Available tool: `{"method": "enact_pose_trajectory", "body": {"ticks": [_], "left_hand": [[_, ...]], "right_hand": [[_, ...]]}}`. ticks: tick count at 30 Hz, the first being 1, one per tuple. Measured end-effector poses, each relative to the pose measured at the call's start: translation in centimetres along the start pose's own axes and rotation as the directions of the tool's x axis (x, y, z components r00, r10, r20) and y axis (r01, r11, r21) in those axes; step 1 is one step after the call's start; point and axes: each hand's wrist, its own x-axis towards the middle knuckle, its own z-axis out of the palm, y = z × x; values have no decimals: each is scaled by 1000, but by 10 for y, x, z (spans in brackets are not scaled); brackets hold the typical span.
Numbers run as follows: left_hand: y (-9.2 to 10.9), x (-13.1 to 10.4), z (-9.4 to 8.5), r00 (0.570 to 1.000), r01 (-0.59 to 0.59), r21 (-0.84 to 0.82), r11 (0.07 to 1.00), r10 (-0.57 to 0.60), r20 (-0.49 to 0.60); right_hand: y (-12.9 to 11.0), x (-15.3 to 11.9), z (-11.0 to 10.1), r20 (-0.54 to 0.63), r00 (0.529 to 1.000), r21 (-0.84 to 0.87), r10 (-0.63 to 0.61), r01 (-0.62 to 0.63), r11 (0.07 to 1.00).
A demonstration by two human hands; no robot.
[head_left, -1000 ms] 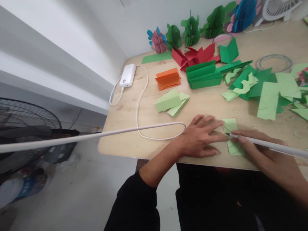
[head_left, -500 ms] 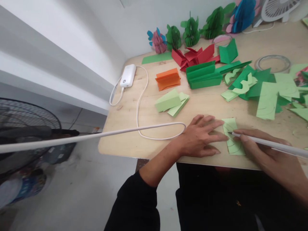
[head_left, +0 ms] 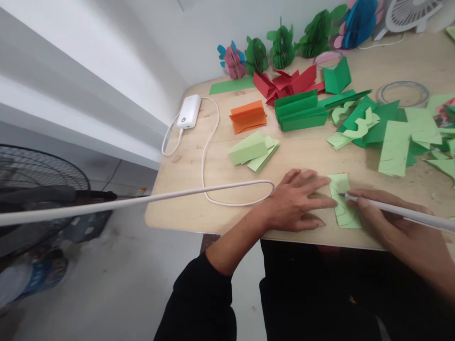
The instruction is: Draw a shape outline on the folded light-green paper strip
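A light green paper piece with curved pencil lines lies near the table's front edge. My left hand rests flat with its fingers spread, two fingertips on the paper's left edge. From the right, my right hand grips a white pen, its dark tip touching the paper's middle. More light green folded pieces lie beyond my left hand, with a folded orange piece behind them.
Green folded papers, red papers and light green cutouts lie further back. A white power bank trails a cable past my left wrist. Paper figures and a small fan stand along the wall.
The pen tip and my right hand have shifted very slightly over the paper. My left hand stays in place.
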Motion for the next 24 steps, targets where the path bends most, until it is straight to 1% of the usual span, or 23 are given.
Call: {"method": "enact_pose_trajectory", "body": {"ticks": [6, 15, 18, 24], "left_hand": [[0, 0, 1, 1000, 0, -5, 1000, 0, -8], [-1, -1, 2, 1000, -9, -5, 1000, 9, -26], [-1, 0, 1, 1000, -8, -5, 1000, 8, -16], [0, 1, 0, 1000, 0, -4, 1000, 0, -3]], "right_hand": [[-1, 0, 0, -9, 999, 3, 35, -35, 999], [-4, -1, -1, 10, 981, 63, 194, -194, 979], [-3, -1, 0, 27, 983, 66, 181, -182, 981], [0, -1, 1, 47, 992, 44, 116, -118, 992]]}}
